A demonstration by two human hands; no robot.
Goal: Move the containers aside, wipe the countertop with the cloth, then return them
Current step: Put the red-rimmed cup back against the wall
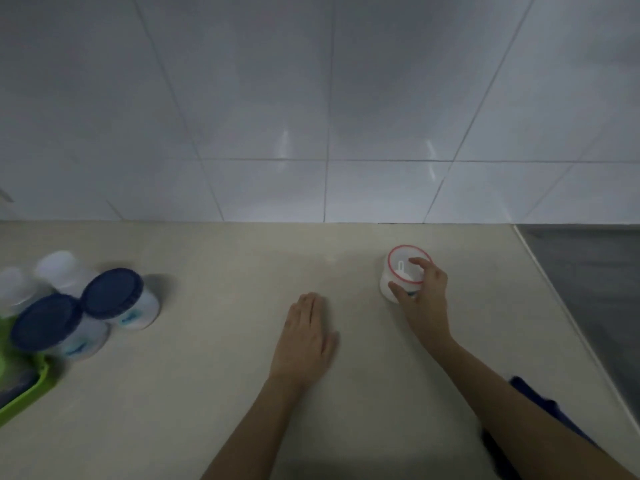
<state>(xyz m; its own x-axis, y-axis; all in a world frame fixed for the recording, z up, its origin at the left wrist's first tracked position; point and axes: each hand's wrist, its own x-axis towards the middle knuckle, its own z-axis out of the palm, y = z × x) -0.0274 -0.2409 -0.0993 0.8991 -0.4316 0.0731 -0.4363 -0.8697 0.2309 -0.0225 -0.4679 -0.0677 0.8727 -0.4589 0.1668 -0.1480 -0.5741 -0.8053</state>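
Observation:
A small white container with a red-rimmed clear lid (401,271) stands on the beige countertop (225,271) at the right. My right hand (424,289) grips it from the side, thumb in front and fingers over the lid. My left hand (306,336) lies flat on the counter in the middle, fingers together, holding nothing. At the left stand two jars with dark blue lids (114,294) (48,322) and two white-capped containers (57,268) (10,284) behind them. A dark blue cloth (540,400) shows partly under my right forearm.
A green tray edge (31,386) pokes in at the lower left beside the jars. A steel sink surface (595,289) borders the counter on the right. White wall tiles (311,116) rise behind the counter.

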